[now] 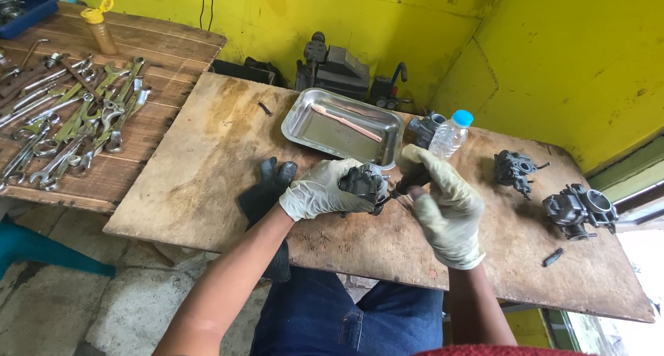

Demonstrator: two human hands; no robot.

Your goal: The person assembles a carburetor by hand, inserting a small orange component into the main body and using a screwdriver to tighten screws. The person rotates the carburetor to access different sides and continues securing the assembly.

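My left hand (319, 190), in a pale glove, grips a small dark metal carburetor part (361, 181) just above the wooden board (207, 183). My right hand (446, 207), also gloved, holds a dark-handled tool (408, 183) with its tip against that part. Both hands meet near the front of a steel tray (304, 121), which holds a pink toothbrush (346, 123). A black glove (266, 190) lies on the board beside my left wrist.
Two carburetors (515, 169) (579, 209) sit at the right of the board, with a small dark piece (552, 257) near the front edge. A clear bottle with a blue cap (449, 134) stands behind my hands. Several wrenches (69, 121) cover the left table.
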